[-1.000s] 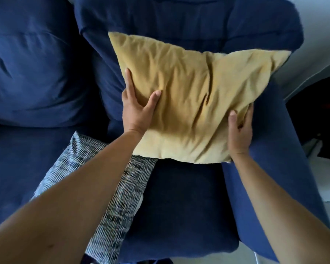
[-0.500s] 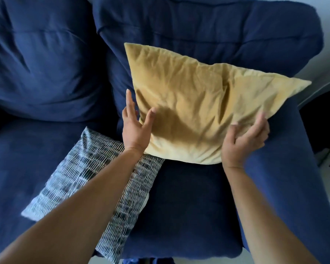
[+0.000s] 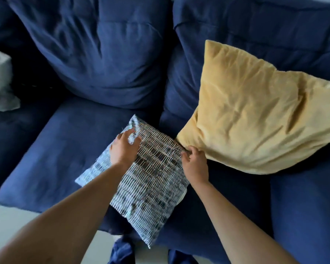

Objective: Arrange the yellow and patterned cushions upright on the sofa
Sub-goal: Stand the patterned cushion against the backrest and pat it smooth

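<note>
Your left hand (image 3: 124, 147): spread flat on the black-and-white woven patterned cushion (image 3: 141, 180), flat on the navy fabric sofa (image 3: 51, 149) seat. Your right hand (image 3: 195, 162): pinching its edge. Crumpled mustard-yellow fabric cushion (image 3: 255, 109): propped upright. Next: stand the patterned one beside it.

The patterned cushion (image 3: 141, 180) lies flat on the sofa (image 3: 51, 149) seat, over the gap between two seat pads. Right of it, touching, another cushion (image 3: 255, 115) leans against the backrest.
</note>
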A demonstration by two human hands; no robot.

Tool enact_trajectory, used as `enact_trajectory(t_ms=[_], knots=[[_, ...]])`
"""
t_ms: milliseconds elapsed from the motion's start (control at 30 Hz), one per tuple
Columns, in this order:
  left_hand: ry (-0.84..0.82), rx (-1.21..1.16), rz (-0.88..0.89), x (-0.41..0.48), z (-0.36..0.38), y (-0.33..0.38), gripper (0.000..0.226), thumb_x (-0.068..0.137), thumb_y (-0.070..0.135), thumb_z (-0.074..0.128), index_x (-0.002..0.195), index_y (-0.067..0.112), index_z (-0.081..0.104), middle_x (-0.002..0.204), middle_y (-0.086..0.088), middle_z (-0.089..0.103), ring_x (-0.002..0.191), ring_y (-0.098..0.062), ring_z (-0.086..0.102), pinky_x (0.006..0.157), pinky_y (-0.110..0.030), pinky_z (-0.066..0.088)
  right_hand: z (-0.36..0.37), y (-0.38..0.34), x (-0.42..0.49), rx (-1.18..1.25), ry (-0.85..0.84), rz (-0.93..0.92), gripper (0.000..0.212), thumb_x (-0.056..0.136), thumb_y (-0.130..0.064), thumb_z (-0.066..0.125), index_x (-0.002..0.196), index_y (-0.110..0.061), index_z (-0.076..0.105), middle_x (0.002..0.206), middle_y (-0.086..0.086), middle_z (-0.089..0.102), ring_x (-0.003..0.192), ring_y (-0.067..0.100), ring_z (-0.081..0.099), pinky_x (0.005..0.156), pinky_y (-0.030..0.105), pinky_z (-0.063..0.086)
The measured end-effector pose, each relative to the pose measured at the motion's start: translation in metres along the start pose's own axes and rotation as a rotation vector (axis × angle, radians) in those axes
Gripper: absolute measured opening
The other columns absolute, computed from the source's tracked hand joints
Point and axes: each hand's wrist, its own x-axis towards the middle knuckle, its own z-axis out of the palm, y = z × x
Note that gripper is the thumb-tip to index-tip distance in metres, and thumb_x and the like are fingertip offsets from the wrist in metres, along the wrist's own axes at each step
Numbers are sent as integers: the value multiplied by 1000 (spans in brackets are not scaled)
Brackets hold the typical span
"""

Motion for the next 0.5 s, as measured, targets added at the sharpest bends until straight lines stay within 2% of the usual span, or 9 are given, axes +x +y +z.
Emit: enact_trajectory(t_ms=[67, 133, 233, 300, 367, 433, 500], knots=[[-47, 105, -29, 12, -8, -28, 59, 93, 59, 54, 145, 32, 49, 146, -9, 53, 135, -31, 46, 115, -48, 28, 18, 1, 4, -22, 11, 215, 62, 97, -52, 52, 147, -18, 38, 141, 18, 44, 126, 38, 48, 97, 49, 47], [-139, 193, -51, 28, -14, -52, 76, 89, 73, 46, 153, 34, 34, 155, -9, 42, 143, -31, 36, 117, -52, 20, 36, 2, 9, -6, 23, 441, 80, 92, -62, 52, 155, -22, 22, 147, 20, 37, 129, 42, 44, 99, 53, 43], [-297, 267, -97, 48, -19, -78, 100, 77, 90, 37, 159, 41, 8, 164, -10, 25, 152, -31, 18, 120, -59, 12, 64, 8, 6, -58, -13, 576, 97, 87, -75, 45, 158, -25, 1, 151, 22, 30, 129, 44, 42, 99, 54, 41], [-371, 274, -138, 59, -23, -96, 109, 69, 97, 34, 158, 44, 0, 164, -12, 26, 152, -33, 20, 120, -61, 12, 79, 10, 1, -197, 23, 523, 99, 87, -78, 39, 158, -22, -1, 157, 24, 21, 136, 44, 35, 105, 55, 36], [-423, 275, -193, 66, -27, -112, 116, 61, 102, 32, 157, 47, -3, 159, -12, 36, 147, -35, 31, 118, -59, 18, 90, 12, -2, -382, 98, 345, 95, 90, -75, 36, 159, -19, 3, 163, 21, 11, 146, 41, 22, 113, 56, 27], [-429, 290, -189, 70, -28, -128, 119, 55, 104, 31, 156, 49, -2, 154, -10, 43, 141, -36, 39, 114, -55, 28, 98, 9, 3, -462, 138, 150, 87, 93, -69, 35, 159, -17, 12, 164, 17, 14, 149, 37, 19, 117, 53, 23], [-462, 238, -133, 75, -26, -137, 111, 61, 100, 36, 155, 52, 2, 150, -2, 52, 136, -31, 47, 114, -51, 31, 104, 2, 16, -476, 116, 18, 81, 96, -66, 34, 157, -15, 19, 162, 15, 23, 148, 33, 23, 119, 49, 21]])
